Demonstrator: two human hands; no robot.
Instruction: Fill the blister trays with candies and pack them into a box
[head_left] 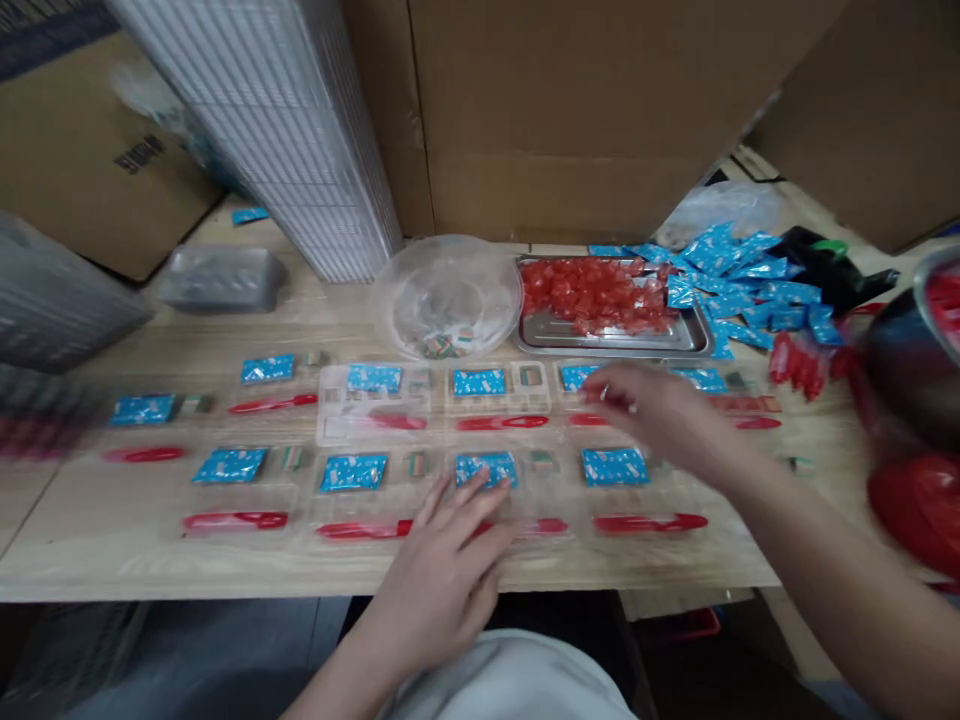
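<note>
A blue packet (486, 470) lies under the left hand (442, 570), its grip spread wide and flat. At two o'clock, the right hand (645, 410) has a narrow grip, too blurred to tell its hold. Red strips (649, 522) lie beneath the packets, seemingly pairing them in rows.

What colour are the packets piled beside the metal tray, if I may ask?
The packets are blue with white flecks; head view.

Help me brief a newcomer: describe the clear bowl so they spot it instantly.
On the wooden workbench's back edge, a clear round plastic bowl sits just left of the steel tray heaped with red pieces. Unlike that tray, it holds only a few small striped pieces.
</note>
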